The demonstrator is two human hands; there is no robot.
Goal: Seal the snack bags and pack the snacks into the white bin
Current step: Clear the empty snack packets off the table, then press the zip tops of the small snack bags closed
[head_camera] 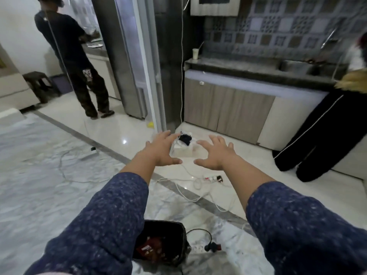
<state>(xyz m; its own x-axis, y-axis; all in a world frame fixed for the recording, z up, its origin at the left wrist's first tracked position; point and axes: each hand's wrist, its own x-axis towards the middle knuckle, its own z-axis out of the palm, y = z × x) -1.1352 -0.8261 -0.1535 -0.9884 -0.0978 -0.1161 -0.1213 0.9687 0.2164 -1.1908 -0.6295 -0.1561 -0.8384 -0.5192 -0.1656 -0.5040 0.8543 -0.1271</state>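
Note:
Both my arms in blue speckled sleeves stretch forward over the floor. My left hand point(161, 148) and my right hand point(215, 152) are spread with straight fingers and hold nothing. Between and beyond them a white bin point(181, 150) stands on the floor with dark and white items showing at its top. Whether either hand touches it I cannot tell. Near my feet a dark bag point(161, 244) lies open with red snack packets point(148, 249) inside.
A white power strip point(212, 178) and loose cables trail across the floor. A person in dark clothes point(77, 62) stands at the back left by the fridge point(131, 56). Another person's black trousers point(321, 133) are at the right beside the kitchen counter point(248, 70).

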